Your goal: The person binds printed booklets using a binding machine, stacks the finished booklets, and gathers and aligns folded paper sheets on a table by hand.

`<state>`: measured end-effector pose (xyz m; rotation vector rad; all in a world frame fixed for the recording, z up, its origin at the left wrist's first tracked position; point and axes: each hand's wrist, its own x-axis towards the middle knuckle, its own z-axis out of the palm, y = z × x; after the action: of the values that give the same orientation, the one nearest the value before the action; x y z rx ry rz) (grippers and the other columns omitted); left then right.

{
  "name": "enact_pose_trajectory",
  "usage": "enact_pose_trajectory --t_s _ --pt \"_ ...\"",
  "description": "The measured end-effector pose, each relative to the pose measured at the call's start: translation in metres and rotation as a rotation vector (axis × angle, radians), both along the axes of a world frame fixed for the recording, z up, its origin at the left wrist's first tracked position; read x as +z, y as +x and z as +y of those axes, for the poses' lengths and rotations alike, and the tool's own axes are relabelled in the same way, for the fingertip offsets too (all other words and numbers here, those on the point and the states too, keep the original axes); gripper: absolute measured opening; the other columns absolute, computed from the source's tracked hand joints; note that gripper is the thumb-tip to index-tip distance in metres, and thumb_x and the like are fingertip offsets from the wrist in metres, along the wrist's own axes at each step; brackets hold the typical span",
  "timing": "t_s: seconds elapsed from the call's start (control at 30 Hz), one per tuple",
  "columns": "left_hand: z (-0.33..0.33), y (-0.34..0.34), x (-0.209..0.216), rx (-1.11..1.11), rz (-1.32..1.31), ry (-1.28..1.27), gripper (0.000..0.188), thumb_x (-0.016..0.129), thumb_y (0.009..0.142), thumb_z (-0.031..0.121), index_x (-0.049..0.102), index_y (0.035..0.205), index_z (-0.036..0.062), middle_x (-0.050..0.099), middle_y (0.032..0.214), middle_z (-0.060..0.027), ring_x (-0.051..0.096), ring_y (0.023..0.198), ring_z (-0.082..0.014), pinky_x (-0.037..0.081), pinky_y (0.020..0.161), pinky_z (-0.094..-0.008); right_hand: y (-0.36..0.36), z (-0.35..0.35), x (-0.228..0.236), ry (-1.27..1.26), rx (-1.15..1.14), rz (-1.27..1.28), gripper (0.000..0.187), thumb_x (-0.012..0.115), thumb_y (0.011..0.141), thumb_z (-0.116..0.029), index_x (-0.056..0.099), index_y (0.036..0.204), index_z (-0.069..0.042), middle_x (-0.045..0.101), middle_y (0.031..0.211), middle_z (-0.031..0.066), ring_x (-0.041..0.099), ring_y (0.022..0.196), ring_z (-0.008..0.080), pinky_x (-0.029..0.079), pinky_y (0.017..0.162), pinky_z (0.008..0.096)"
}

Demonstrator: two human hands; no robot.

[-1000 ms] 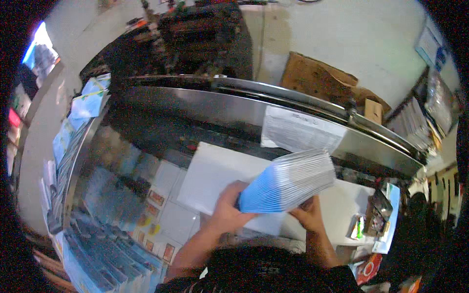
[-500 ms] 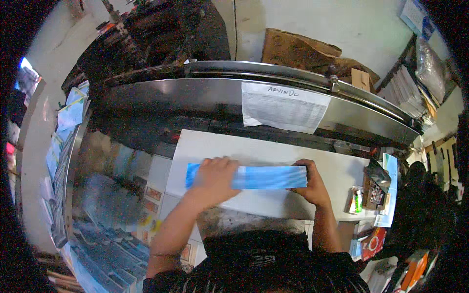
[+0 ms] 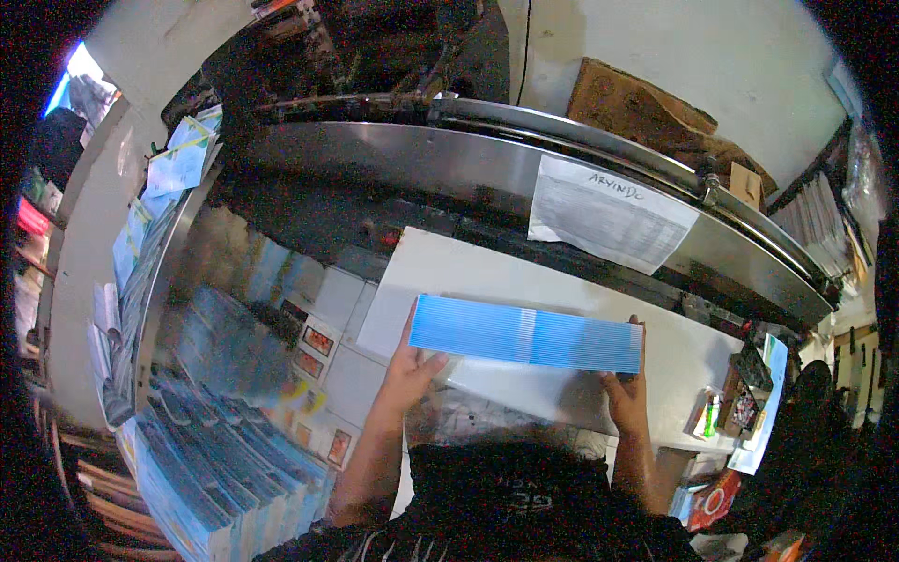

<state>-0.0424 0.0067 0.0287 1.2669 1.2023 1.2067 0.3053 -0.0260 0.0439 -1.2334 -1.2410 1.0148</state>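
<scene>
In the frame's centre, a blue paper stack (image 3: 524, 332) is held at its opposite ends by the grip of left hand (image 3: 405, 377) and right hand (image 3: 626, 391), probably so that it stays even.

Booklet stack (image 3: 520, 332): between 2 hands (image 3: 407, 379), over counter (image 3: 454, 267)
Paper sheet (image 3: 609, 220): on metal panel (image 3: 459, 155) behind counter
Box (image 3: 744, 398): counter's right end
Booklet piles (image 3: 220, 478): left of counter
</scene>
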Motion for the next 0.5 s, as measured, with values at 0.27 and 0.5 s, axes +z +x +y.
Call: enact_pose_trajectory --t_s 0.27,0.5 --pt "0.023 0.000 0.031 0.016 0.158 -0.108 0.071 0.076 0.072 0.002 0.044 0.134 -0.0033 0.057 0.124 -0.0127 0.053 0.117 -0.0207 0.040 0.102 -0.0339 0.027 0.011 -0.003 -0.178 -0.094 0.006 0.064 0.069 0.077 -0.003 0.042 0.135 0.001 0.060 0.116 0.0126 0.059 0.104 0.0202 0.047 0.093 0.0341" --pt "0.062 0.015 0.038 -0.027 0.288 -0.149 0.049 0.081 0.073 0.022 0.062 0.110 -0.0045 0.069 0.095 -0.0122 0.064 0.086 -0.0171 0.052 0.079 -0.0316 0.045 0.010 0.046 -0.453 -0.014 -0.007 0.063 0.077 0.075 -0.010 0.048 0.129 0.002 0.062 0.115 0.0145 0.060 0.104 0.0235 0.047 0.093 0.0362"
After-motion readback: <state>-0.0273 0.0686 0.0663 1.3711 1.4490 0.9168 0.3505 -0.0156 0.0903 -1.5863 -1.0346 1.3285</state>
